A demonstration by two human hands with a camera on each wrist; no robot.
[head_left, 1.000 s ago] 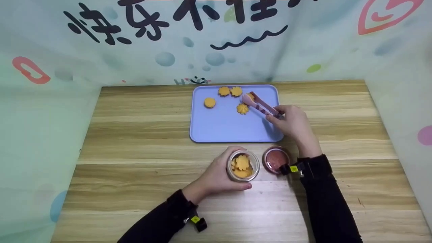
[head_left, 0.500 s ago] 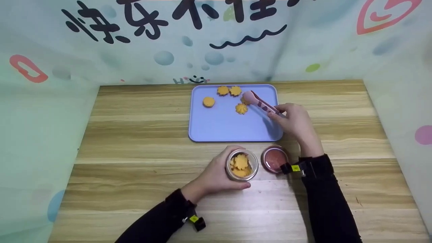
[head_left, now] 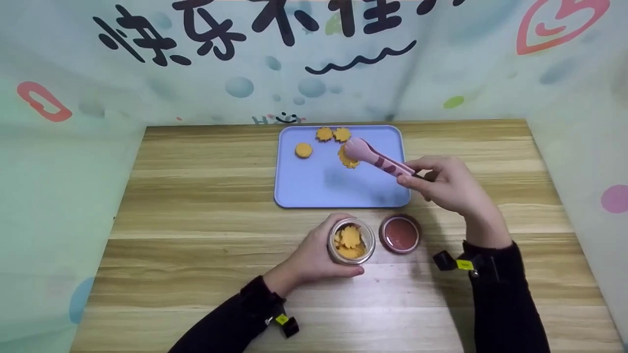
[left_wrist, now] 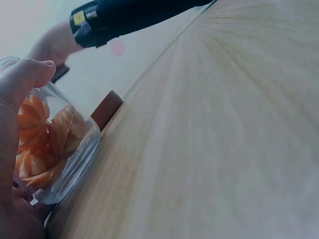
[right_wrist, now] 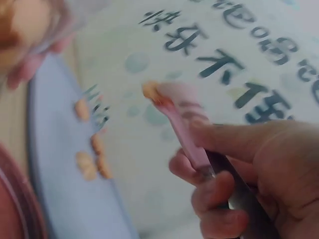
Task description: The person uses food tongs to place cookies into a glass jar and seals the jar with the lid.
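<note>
My left hand (head_left: 314, 255) grips a clear glass jar (head_left: 372, 241), its thumb and fingers around the side. Flower-shaped orange cookies (head_left: 351, 237) lie inside; the left wrist view shows more cookies (left_wrist: 34, 122) through the glass. My right hand (head_left: 449, 184) holds pink tongs (head_left: 380, 161) pressed together by thumb and fingers. In the right wrist view a cookie (right_wrist: 149, 91) is pinched at the tips of the tongs. From the head camera, the tongs' head hangs over the tray (head_left: 314, 189) and partly covers the cookie (head_left: 349, 162) lying there.
The blue-lilac tray sits at the back of the wooden table, with a round cookie (head_left: 303, 150) and two flower-shaped cookies (head_left: 324, 134) on it. Right of the jar lies a round red-brown lid (head_left: 401, 234). A printed cloth backdrop (head_left: 314, 98) stands behind the table.
The tongs have closed on a cookie and come up off the tray. My right hand and forearm have shifted right and toward me. My left hand and the jar stay in place.
</note>
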